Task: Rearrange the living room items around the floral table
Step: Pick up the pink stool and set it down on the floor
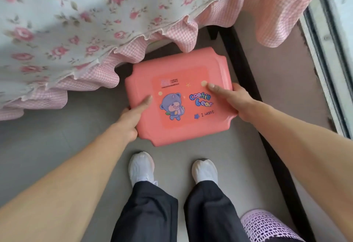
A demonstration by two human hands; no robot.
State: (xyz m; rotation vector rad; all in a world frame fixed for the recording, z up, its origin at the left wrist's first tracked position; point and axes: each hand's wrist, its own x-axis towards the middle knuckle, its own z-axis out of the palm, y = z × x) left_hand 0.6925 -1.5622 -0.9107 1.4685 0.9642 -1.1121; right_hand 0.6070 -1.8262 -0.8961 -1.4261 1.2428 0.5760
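I grip one pink stool [180,96] by its two side edges, left hand [131,119] and right hand [232,101], fingers closed on it so it stays level at the frilled edge of the counter [57,22], likely for tucking underneath. One lilac basket [267,226] stands beside my right leg.

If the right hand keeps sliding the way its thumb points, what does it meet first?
The right hand grips the pink stool; its thumb points up-left across the seat. Going on, it would likely meet the tablecloth's checked ruffle over the stool's far edge, though depth is unclear.
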